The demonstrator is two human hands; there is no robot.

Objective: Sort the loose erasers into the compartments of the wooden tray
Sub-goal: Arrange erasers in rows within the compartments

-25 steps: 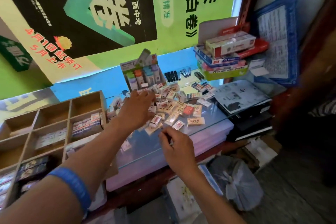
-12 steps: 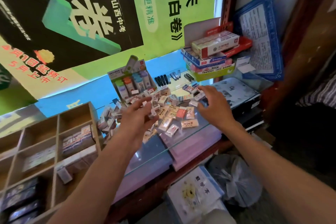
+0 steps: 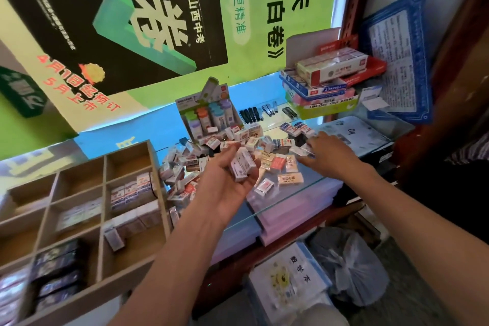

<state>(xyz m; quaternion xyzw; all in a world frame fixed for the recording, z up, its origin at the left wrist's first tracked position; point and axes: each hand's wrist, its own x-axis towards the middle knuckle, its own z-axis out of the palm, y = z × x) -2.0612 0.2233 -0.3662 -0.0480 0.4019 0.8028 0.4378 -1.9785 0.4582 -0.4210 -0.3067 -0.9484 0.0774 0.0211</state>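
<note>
A pile of loose wrapped erasers (image 3: 267, 148) lies on the glass counter. My left hand (image 3: 230, 180) is turned palm up above the pile's left part, fingers curled round a few white erasers (image 3: 242, 165). My right hand (image 3: 328, 155) reaches over the pile's right end, its fingers pinching a white eraser (image 3: 301, 150). The wooden tray (image 3: 104, 174) stands at the left; several of its compartments hold rows of erasers, white ones in the middle, dark ones at the lower left, and the back ones are bare.
A display box of correction tapes (image 3: 209, 116) stands behind the pile. Stacked stationery boxes (image 3: 328, 82) sit at the back right, with black clips (image 3: 251, 115) beside them. The glass counter edge (image 3: 277, 206) runs in front; bags and books lie on the floor below.
My left hand has risen from the pile and turned palm up with erasers in it. My right hand moved from the near edge to the pile's right end and took hold of an eraser.
</note>
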